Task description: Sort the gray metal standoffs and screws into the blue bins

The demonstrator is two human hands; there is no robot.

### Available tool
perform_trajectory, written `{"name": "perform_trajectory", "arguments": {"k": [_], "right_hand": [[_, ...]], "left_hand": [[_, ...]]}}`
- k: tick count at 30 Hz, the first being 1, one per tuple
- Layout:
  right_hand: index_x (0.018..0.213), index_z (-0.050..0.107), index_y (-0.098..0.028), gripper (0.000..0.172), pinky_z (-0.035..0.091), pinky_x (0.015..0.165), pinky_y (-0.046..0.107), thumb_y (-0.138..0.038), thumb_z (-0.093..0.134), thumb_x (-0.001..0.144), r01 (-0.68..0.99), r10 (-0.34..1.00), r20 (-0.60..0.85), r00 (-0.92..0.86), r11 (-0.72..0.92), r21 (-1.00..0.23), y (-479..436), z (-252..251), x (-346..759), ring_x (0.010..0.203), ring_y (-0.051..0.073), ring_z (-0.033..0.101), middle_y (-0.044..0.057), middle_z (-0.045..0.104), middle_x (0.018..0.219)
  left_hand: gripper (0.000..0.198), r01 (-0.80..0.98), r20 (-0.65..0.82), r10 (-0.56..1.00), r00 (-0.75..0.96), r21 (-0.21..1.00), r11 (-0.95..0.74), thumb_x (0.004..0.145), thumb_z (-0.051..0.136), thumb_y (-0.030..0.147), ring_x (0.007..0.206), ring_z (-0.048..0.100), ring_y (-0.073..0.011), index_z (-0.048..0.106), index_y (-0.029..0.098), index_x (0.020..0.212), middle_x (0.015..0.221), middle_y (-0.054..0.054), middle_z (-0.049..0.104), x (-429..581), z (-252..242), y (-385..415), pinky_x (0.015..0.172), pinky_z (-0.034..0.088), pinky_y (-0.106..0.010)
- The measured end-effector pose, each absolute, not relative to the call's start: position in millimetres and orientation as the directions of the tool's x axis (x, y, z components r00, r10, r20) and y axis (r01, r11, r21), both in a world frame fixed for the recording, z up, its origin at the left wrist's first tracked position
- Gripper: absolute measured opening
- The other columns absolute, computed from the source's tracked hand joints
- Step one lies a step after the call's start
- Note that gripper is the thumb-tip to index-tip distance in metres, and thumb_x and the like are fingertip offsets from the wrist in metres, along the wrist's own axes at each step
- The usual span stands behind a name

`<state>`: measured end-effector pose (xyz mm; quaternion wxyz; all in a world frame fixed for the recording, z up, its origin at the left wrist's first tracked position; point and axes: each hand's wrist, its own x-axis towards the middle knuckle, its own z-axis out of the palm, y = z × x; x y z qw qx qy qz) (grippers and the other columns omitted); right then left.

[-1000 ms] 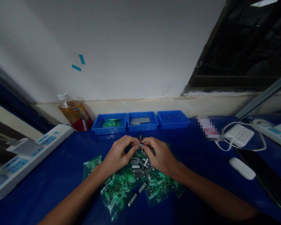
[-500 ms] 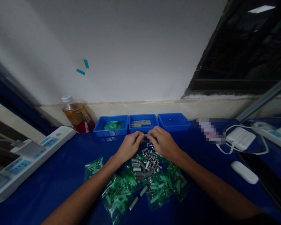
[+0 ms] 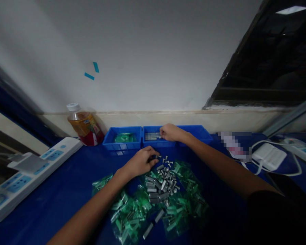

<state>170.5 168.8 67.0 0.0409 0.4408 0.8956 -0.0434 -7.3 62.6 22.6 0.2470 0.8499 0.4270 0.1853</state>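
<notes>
A heap of small grey metal pieces (image 3: 162, 182) and screws lies on green plastic bags (image 3: 132, 214) on the blue table. My left hand (image 3: 141, 161) rests at the heap's far left edge, fingers pinched on a small dark piece. My right hand (image 3: 169, 132) reaches over the middle blue tray (image 3: 153, 141), fingers curled above the row of grey pieces inside it; what they hold is hidden. The left blue tray (image 3: 122, 143) contains green bags. The right blue tray (image 3: 202, 136) is partly behind my right arm.
A bottle of amber drink (image 3: 84, 126) stands left of the trays by the wall. A white power strip (image 3: 28, 170) lies at the left. White chargers and cables (image 3: 269, 156) lie at the right, near a dark window.
My right hand has left the heap and moved forward over the middle tray. My left hand stayed near the heap and dropped slightly toward it.
</notes>
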Motion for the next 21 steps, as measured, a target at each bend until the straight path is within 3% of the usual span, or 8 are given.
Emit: {"name": "perform_trajectory", "arguments": {"k": [6, 13, 16, 21], "right_hand": [[0.08, 0.071, -0.012, 0.018, 0.037, 0.061, 0.024, -0.01, 0.056, 0.069, 0.749, 0.74, -0.217, -0.637, 0.66, 0.049, 173, 75, 158, 0.077, 0.022, 0.064, 0.013, 0.07, 0.085], [0.085, 0.071, -0.016, 0.017, 0.036, 0.061, 0.025, -0.016, 0.058, 0.073, 0.691, 0.685, -0.216, -0.696, 0.721, 0.06, 178, 79, 155, 0.078, 0.02, 0.061, 0.01, 0.069, 0.087], [0.086, 0.069, -0.015, 0.013, 0.037, 0.065, 0.025, -0.02, 0.061, 0.077, 0.709, 0.707, -0.056, -0.705, 0.705, -0.023, 171, 82, 162, 0.077, 0.018, 0.059, 0.008, 0.067, 0.085], [0.091, 0.062, -0.014, 0.014, 0.04, 0.068, 0.024, -0.018, 0.049, 0.087, 0.625, 0.712, 0.4, -0.578, 0.701, -0.345, 104, 78, 174, 0.073, 0.014, 0.054, 0.005, 0.06, 0.08]], "left_hand": [[0.034, 0.599, 0.067, 0.801, 0.595, 0.628, -0.498, 0.078, 0.059, 0.017, 0.086, 0.056, -0.0168, 0.06, 0.017, 0.112, 0.105, -0.007, 0.054, -13, 23, 66, 0.082, 0.047, -0.03], [0.026, 0.555, 0.121, 0.81, 0.574, 0.67, -0.493, 0.078, 0.062, 0.026, 0.078, 0.056, -0.0156, 0.061, 0.015, 0.102, 0.096, -0.006, 0.058, -15, 19, 65, 0.073, 0.046, -0.028], [0.027, 0.514, 0.109, 0.866, 0.488, 0.766, -0.386, 0.075, 0.066, 0.034, 0.068, 0.055, -0.0138, 0.06, 0.014, 0.093, 0.079, -0.002, 0.06, -15, 22, 65, 0.063, 0.043, -0.025], [0.032, 0.301, 0.102, 0.946, 0.306, 0.933, -0.198, 0.071, 0.067, 0.043, 0.056, 0.047, -0.0097, 0.055, 0.013, 0.074, 0.062, 0.003, 0.053, -16, 26, 69, 0.053, 0.036, -0.021]]}}
